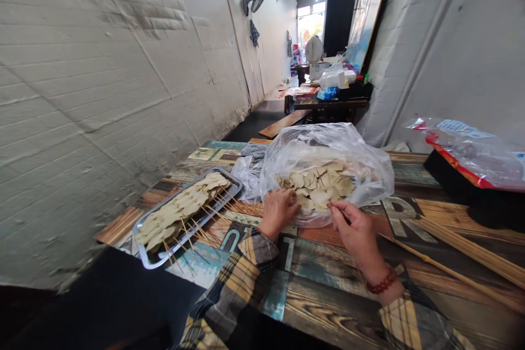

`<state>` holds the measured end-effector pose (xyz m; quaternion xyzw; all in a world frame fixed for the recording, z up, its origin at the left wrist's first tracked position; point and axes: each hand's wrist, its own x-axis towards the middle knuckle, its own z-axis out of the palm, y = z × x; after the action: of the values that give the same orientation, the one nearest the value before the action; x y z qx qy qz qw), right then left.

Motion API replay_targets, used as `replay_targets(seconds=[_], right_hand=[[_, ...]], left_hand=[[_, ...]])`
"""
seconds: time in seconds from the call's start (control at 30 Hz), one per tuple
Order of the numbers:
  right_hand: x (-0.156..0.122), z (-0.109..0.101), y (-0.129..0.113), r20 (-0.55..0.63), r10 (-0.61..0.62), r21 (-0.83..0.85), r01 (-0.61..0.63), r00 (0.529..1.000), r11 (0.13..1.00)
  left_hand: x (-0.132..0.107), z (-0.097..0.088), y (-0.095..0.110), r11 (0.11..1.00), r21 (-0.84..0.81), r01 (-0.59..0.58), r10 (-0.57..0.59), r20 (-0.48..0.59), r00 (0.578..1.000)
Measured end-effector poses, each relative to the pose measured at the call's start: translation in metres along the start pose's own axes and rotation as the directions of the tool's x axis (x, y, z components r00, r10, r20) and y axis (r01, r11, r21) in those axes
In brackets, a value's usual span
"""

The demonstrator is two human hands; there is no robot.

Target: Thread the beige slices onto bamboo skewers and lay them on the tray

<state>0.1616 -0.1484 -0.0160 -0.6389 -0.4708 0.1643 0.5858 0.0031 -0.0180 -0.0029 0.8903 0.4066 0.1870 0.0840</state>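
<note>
A clear plastic bag (369,161) lies open on the table, with pale beige, thin round food slices (324,195) inside. At its near left edge is my left hand (279,210), its fingers curled in beside the slices; what they grip is hidden. My right hand (353,224) is closed in a pinch at the near right of the slices, on what looks like a thin bamboo skewer, mostly hidden by the hand. Left of the bag, a metal tray (153,263) bears skewered slices (184,205), their bamboo sticks (203,232) poking out over its near right rim.
Loose bamboo skewers (471,249) lie on the patchwork wood table (328,301) at right. Behind them stands a black box (447,175) with plastic packaging (479,147) on it. A grey cloth (254,150) rests behind the tray. Farther back is another cluttered table (328,103).
</note>
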Motion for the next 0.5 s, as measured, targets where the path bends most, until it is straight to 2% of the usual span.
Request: replay_targets(seconds=[0.2,0.5], right_hand=[[0.000,0.001,-0.001,-0.026,-0.018,-0.022,0.018,1.000,1.000],[-0.001,0.001,-0.002,-0.019,-0.013,-0.009,0.013,1.000,1.000]], left_hand=[[0.003,0.007,-0.002,0.997,-0.067,-0.037,0.034,-0.051,0.998],[0.005,0.017,-0.006,0.928,-0.365,-0.077,0.067,-0.038,0.997]])
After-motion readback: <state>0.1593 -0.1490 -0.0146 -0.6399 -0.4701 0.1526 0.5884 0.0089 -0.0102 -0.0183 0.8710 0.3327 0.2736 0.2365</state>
